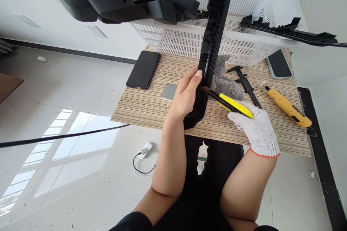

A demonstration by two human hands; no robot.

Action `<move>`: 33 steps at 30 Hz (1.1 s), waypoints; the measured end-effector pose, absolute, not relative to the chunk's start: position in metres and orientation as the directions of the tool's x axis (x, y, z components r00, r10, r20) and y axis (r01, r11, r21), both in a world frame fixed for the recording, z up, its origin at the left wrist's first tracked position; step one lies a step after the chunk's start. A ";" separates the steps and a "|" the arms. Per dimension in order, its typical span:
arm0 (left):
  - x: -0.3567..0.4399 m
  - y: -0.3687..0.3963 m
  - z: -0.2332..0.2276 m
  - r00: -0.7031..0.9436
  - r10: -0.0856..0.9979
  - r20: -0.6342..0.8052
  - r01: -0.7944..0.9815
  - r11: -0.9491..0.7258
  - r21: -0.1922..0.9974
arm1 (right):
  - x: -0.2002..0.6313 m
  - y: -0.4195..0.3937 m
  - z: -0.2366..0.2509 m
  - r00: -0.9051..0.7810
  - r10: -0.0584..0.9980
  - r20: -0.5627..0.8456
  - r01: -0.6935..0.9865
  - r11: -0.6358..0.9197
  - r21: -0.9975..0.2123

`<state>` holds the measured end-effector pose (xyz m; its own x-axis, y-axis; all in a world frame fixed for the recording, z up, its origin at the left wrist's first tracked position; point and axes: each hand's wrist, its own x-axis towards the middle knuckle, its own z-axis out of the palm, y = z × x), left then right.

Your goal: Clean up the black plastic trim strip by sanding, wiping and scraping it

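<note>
Two hands: trim (210, 43) w/ knife (232, 103)

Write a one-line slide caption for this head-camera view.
Bare left hand steadies a long black plastic part on the table while the gloved right hand holds a yellow utility knife against it.

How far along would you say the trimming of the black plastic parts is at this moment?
Midway, apparently. In hand: the left hand holds a long black plastic part upright while the gloved right hand puts a yellow knife to its edge. More black parts lie across the white basket; finished or not, I cannot tell.
</note>
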<state>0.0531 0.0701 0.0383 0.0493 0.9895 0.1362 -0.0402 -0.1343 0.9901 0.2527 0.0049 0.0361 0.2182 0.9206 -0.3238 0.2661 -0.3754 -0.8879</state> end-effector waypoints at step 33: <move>0.053 0.071 0.039 0.068 0.986 0.152 -0.006 -0.152 0.988 | 0.255 0.005 0.035 0.255 0.923 -0.288 0.237 -0.349 -0.907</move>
<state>0.0526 0.0708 0.0389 0.0682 0.9860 0.1524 -0.0056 -0.1524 0.9883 0.2552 0.0045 0.0349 0.2554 0.9229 -0.2882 0.2365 -0.3487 -0.9069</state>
